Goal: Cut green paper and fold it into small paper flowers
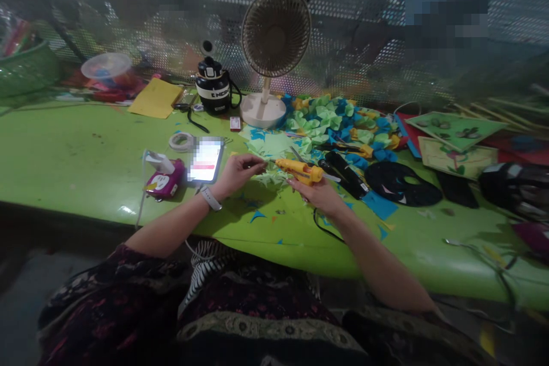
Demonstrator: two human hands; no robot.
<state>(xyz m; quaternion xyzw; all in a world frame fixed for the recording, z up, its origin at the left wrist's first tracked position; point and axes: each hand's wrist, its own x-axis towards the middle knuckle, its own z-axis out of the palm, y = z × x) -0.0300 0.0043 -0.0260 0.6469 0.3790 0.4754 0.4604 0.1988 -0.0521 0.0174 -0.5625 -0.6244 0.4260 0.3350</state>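
Observation:
My right hand [315, 193] is closed around a yellow glue gun [300, 170], its nozzle pointing left toward my left hand. A black cord [322, 226] trails from the gun over the green table [77, 160]. My left hand [238, 174], with a watch on the wrist, pinches a small light green paper piece [268, 174] right at the gun's tip. A pile of folded green, blue and yellow paper flowers [338, 123] lies just beyond both hands.
A phone [206, 160], a pink case [165, 182] and a tape roll [180, 140] lie to the left. A white desk fan [272, 51] and black jug [213, 88] stand behind. A black mask [401, 182], paper cards [454, 128] and paper scraps lie to the right.

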